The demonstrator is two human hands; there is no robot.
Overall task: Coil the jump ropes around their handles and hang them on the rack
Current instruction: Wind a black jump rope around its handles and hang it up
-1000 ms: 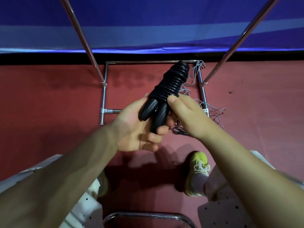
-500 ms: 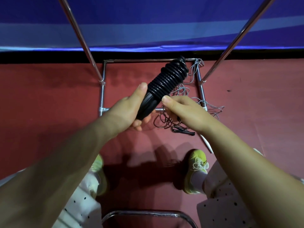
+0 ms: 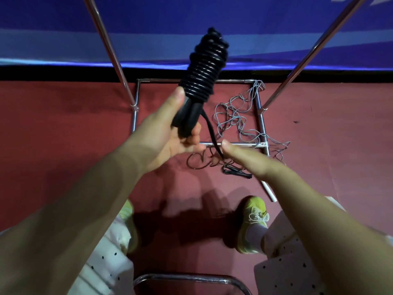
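We note the left hand (image 3: 170, 133) gripping the paired handles of the black jump rope (image 3: 201, 75), thumb laid along them. Its long axis tilts up and away from that hand; glossy, ribbed coils wrap the upper part. The right hand (image 3: 244, 158) pinches the loose rope tail (image 3: 210, 130) just beside the left.

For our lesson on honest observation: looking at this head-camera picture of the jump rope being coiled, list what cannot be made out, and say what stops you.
- Rack, head view: its top, where ropes hang, is cut off by the upper edge.
- Right hand: its fingers are hidden behind the hand itself, so its grip on the rope tail is not visible.
- Coiled jump rope: the top end is blurred.
- Grey rope on the floor: too tangled to trace.
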